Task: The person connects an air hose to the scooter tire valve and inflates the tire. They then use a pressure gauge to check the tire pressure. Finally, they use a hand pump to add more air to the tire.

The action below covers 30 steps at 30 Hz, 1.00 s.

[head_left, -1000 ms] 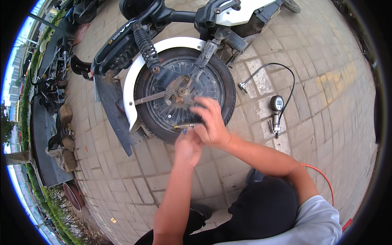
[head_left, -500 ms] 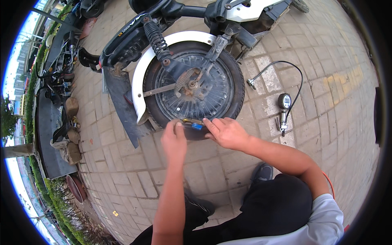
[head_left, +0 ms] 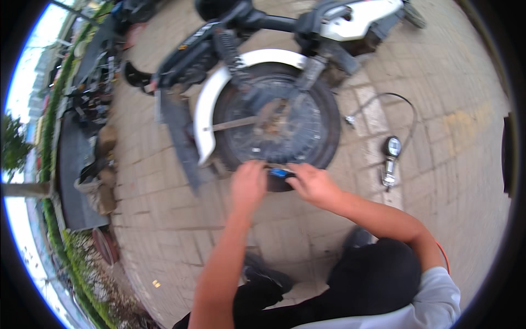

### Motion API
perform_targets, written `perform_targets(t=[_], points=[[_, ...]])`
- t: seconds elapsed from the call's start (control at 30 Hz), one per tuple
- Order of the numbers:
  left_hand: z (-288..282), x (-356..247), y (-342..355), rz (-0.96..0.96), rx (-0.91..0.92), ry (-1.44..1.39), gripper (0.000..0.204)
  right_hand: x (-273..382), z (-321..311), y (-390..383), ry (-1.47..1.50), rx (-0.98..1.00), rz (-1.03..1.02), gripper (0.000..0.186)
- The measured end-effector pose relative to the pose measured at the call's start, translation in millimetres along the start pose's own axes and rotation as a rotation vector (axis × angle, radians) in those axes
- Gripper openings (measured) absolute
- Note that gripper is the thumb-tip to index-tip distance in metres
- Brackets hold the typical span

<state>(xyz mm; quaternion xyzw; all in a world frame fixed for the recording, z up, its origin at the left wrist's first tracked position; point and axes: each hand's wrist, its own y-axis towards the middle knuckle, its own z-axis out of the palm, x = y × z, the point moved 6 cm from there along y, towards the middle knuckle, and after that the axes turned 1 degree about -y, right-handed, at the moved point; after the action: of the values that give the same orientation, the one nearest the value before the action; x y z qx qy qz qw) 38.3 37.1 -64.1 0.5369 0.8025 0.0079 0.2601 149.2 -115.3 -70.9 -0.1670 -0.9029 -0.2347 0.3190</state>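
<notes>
The wheel [head_left: 263, 140] of a scooter or small motorbike is in front of me, with a dark tyre [head_left: 330, 123], a white mudguard [head_left: 204, 123] and a dusty, ribbed hub. My left hand [head_left: 248, 185] and my right hand [head_left: 316, 185] meet over its near edge. Between their fingertips sits a small piece with a blue part [head_left: 280, 172], which had a brass-coloured bar beside it earlier. Both hands look closed on its ends, thumbs and fingers curled, though blur hides the exact grip. Whether it touches the tyre I cannot tell.
A tyre pressure gauge [head_left: 391, 156] with a round dial and black hose [head_left: 412, 107] lies on paving at right. The bike's white-and-black body [head_left: 361, 21] stretches across the far side. Stones [head_left: 104, 192] and a hedge [head_left: 76, 263] line the left. An orange cord [head_left: 442, 255] shows by my right elbow.
The whole scene has shifted slightly right and down and is blurred, as the view moved. My hands have come closer together around the blue piece, hiding the brass-coloured part.
</notes>
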Motion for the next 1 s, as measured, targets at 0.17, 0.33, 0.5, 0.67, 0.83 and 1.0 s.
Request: perform_targets(t=[0.17,0.33,0.5,0.67,0.83,1.0], points=[[-1,-1,7,-0.005,0.145,0.081,0.011,-27,47,-28,1.274,0.105,1.043,0.031],[-3,-3,15,0.175,0.138,0.166,0.009,-29,42,-23,1.094,0.3,1.141,0.047],[7,-9,10,0.274,0.133,0.045,0.012,-26,22,-34,1.039,0.346,1.188,0.05],[13,0,7,0.293,0.098,0.032,0.013,-31,29,-40,0.953,0.218,1.141,0.046],[15,1,8,0.272,0.107,0.039,0.013,-26,22,-30,0.846,0.232,1.027,0.043],[15,0,8,0.263,0.111,0.041,0.013,-17,27,-39,1.001,0.292,1.24,0.042]])
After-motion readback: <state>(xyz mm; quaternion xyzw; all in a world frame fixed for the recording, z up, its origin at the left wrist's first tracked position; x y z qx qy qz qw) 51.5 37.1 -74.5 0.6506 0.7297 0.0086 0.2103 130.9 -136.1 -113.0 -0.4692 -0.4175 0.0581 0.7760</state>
